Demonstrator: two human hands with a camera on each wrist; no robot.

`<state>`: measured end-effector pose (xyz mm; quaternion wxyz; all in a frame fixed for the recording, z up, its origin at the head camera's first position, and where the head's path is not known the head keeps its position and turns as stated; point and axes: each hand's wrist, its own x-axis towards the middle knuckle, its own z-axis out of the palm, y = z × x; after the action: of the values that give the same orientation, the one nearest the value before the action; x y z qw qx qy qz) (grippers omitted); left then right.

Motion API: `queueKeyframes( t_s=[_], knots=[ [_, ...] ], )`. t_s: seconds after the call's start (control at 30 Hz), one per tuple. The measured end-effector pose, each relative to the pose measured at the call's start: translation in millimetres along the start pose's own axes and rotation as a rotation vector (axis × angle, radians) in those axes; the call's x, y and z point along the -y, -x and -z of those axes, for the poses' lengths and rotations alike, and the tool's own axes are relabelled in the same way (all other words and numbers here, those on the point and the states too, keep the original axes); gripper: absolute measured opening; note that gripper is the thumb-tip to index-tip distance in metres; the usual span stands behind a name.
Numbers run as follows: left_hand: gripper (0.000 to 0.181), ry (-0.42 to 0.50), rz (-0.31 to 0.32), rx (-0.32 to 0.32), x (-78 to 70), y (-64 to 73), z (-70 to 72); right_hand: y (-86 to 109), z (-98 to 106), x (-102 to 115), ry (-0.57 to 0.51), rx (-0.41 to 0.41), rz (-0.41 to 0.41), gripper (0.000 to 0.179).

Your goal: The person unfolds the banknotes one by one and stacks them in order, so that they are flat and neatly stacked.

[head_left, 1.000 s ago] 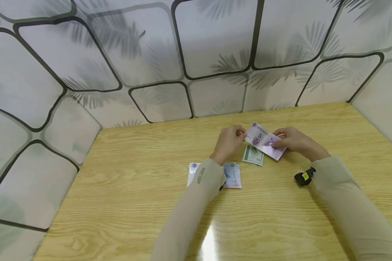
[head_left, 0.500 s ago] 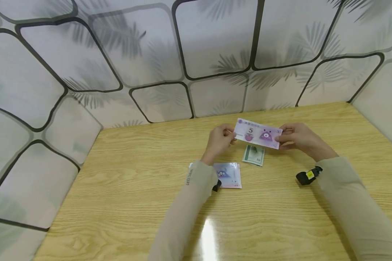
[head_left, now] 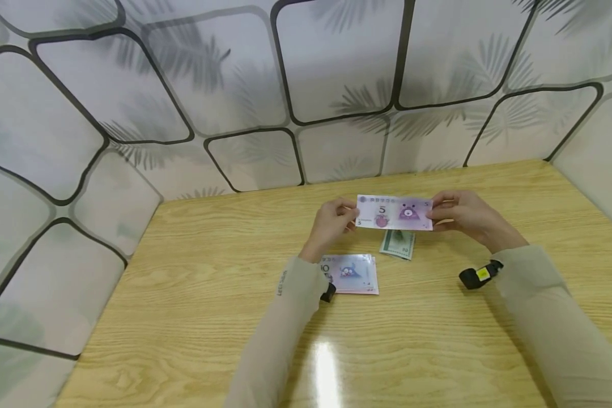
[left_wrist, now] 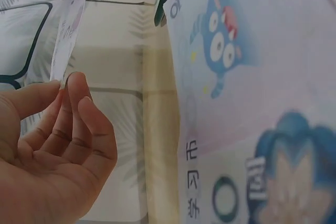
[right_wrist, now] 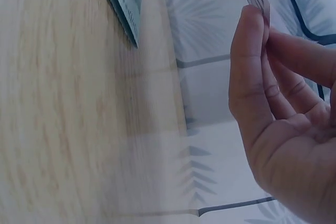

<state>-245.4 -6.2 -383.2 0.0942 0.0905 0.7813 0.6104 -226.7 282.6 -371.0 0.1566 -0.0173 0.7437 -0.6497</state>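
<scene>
A purple play banknote (head_left: 394,213) marked 5, with a purple monster on it, is stretched level between both hands above the table. My left hand (head_left: 330,225) pinches its left end between thumb and fingertips; the left wrist view shows that grip on the note's edge (left_wrist: 70,24). At the other end my right hand (head_left: 469,218) pinches it the same way, seen too in the right wrist view. Just below the held note lies a green note (head_left: 398,245) marked 2, its upper part hidden. A pile of blue notes (head_left: 354,274) marked 10 lies nearer, partly covered by the left wrist.
The wood-grain table (head_left: 194,294) runs back to a patterned wall covering (head_left: 255,158) with dark outlines and leaf shapes. Black wrist cameras are strapped at the left cuff (head_left: 328,293) and the right cuff (head_left: 476,277).
The purple note, tilted a second ago, has been turned level and flattened to face the camera. Both hands have shifted slightly left, the left one farther, off part of the blue pile.
</scene>
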Motion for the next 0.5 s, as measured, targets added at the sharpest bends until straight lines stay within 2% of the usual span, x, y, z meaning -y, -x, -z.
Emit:
queueKeyframes(
  t_s=[0.2, 0.5],
  knots=[
    [0.017, -0.036, -0.041, 0.009, -0.9, 2.4, 6.6, 0.5, -4, 2, 0.001, 0.018, 0.007, 0.016],
    [0.015, -0.029, -0.056, 0.017, 1.2, 9.6, 13.5, 1.2, -9, 5, 0.012, 0.038, 0.03, 0.014]
  ],
)
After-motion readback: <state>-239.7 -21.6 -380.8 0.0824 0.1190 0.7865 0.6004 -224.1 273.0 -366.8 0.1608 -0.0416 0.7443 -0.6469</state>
